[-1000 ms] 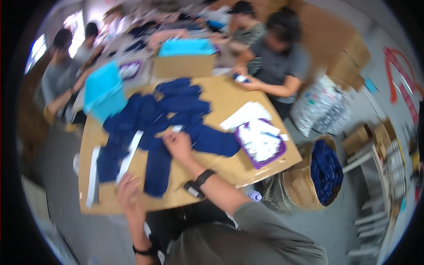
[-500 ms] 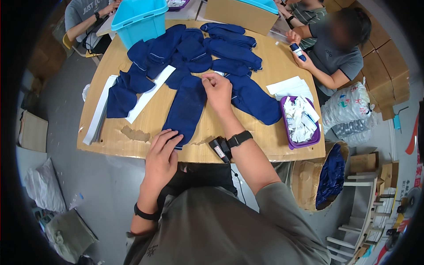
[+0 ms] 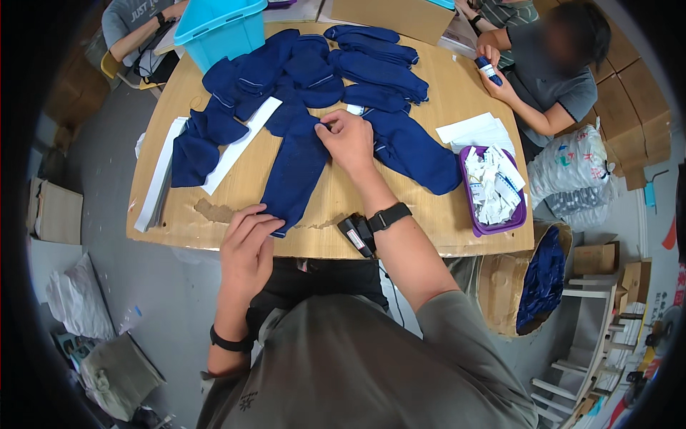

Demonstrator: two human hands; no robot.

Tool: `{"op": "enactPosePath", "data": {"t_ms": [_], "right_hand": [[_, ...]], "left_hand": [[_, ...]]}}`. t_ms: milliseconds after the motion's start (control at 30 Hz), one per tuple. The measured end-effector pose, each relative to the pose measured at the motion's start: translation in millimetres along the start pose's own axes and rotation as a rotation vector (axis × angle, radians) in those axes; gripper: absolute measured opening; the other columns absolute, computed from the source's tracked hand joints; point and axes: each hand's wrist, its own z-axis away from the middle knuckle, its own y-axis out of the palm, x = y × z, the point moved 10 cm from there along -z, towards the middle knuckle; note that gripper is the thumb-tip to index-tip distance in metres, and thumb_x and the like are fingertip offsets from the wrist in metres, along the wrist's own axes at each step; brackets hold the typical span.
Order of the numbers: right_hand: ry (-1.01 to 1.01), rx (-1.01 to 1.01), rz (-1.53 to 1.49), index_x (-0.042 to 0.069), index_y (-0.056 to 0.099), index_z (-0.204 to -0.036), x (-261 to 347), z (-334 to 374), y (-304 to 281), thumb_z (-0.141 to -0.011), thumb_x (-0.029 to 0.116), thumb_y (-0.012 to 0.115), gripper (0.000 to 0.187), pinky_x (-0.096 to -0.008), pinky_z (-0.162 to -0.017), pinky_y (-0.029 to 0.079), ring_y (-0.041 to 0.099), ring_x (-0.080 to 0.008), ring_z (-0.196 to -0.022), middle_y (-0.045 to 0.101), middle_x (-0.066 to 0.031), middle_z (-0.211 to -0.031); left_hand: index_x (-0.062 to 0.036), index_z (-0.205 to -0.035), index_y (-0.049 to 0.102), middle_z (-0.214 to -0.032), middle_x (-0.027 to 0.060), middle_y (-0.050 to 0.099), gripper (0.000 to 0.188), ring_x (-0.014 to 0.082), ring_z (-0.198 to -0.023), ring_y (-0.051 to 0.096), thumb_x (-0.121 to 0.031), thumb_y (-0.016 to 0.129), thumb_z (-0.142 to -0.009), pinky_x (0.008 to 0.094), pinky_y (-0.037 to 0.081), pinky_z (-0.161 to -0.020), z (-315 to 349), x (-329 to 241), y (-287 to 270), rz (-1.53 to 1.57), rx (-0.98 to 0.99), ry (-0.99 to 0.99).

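One navy sock point(image 3: 294, 168) is pinched at one o'clock by the curled right hand point(image 3: 349, 139) and touched at seven by the bent left hand point(image 3: 248, 244), whose grip is unclear.

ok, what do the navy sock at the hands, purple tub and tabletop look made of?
Navy sock: knit fabric, by its matte surface and soft folds; fibre can't be told.
Purple tub: probably moulded plastic, by its smooth, slightly glossy rim.
Tabletop: wood or wood-look covering, tan with a faint sheen; the ragged brown patch suggests a torn surface layer.
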Motion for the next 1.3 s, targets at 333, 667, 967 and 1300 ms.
{"op": "enactPosePath", "data": {"t_ms": [333,667,967,1300], "right_hand": [[-0.019,0.014,-0.182,0.001,0.073,-0.082,-3.0,0.4,2.3,-0.073,0.014,0.079,0.017,-0.0245,-0.051,0.042,0.054,-0.0081,-0.048,0.060,-0.0021,-0.054],[-0.008,0.040,-0.101,0.004,0.074,-0.086,-1.2,-0.3,1.8,-0.073,0.013,0.078,0.016,-0.0255,-0.052,0.043,0.054,-0.0098,-0.048,0.058,-0.0009,-0.053],[-0.018,0.123,-0.025,0.006,0.077,-0.087,-1.4,-1.7,5.1,-0.074,0.018,0.077,0.018,-0.0317,-0.056,0.050,0.062,-0.0208,-0.053,0.063,-0.0068,-0.058],[-0.057,0.002,-0.062,0.003,0.076,-0.088,4.5,-2.9,1.7,-0.079,0.016,0.076,0.016,-0.0277,-0.051,0.044,0.056,-0.0130,-0.048,0.059,-0.0065,-0.054]], "left_hand": [[-0.0010,-0.092,0.069,-0.092,0.0126,0.067,0.027,0.0344,-0.099,0.063,0.012,0.058,-0.071,0.0405,0.052,-0.084,5.7,6.9,3.2,-0.043,-0.021,-0.012],[-0.0010,-0.092,0.070,-0.094,0.0122,0.068,0.030,0.0344,-0.103,0.062,0.013,0.056,-0.069,0.0407,0.051,-0.087,4.8,20.8,3.0,-0.007,-0.016,-0.067],[-0.0018,-0.093,0.071,-0.108,0.0119,0.068,0.032,0.0349,-0.107,0.061,0.010,0.056,-0.067,0.0421,0.049,-0.092,14.0,24.7,6.0,-0.016,-0.096,-0.062],[-0.0021,-0.095,0.071,-0.111,0.0111,0.068,0.030,0.0333,-0.110,0.060,0.005,0.057,-0.070,0.0413,0.047,-0.095,16.8,29.4,8.7,-0.053,-0.098,-0.021]]}}
